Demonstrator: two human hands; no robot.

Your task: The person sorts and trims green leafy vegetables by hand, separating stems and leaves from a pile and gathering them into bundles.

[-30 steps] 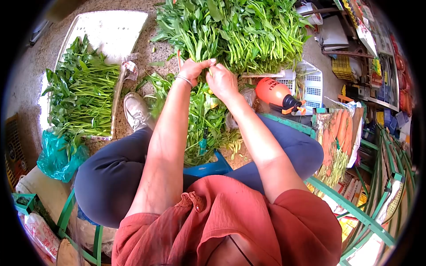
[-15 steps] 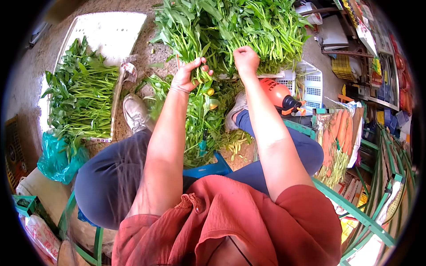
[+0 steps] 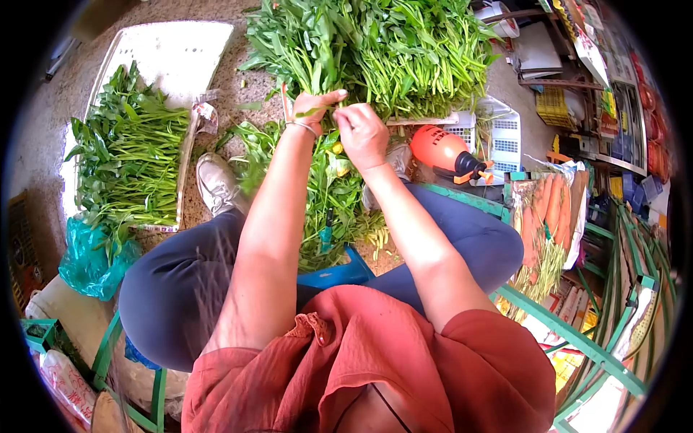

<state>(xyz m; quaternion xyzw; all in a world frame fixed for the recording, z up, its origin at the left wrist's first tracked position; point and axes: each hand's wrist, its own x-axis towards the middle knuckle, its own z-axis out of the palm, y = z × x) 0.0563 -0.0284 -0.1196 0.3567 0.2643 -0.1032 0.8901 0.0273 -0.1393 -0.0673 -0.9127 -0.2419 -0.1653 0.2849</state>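
My left hand (image 3: pixel 312 112) is closed round the stems of a bunch of leafy greens (image 3: pixel 314 58), whose leaves point away from me. Beside it, my right hand (image 3: pixel 362 133) has its fingers pinched together close to the stem ends; what they hold, if anything, is too small to make out. A large pile of greens (image 3: pixel 426 58) lies just beyond my hands. Loose leaves and cut stems (image 3: pixel 336 195) are heaped on the ground below them, between my legs.
On the left, a white tray (image 3: pixel 177 54) holds more greens, with a teal plastic bag (image 3: pixel 94 260) near its lower edge. To the right are an orange spray bottle (image 3: pixel 440 150), a white crate (image 3: pixel 505 137), carrots (image 3: pixel 552 209) and a green metal frame (image 3: pixel 570 339).
My right hand moved away to the pile on the right, then came back beside my left hand. The left hand's fingers loosened a little and closed round the stems again.
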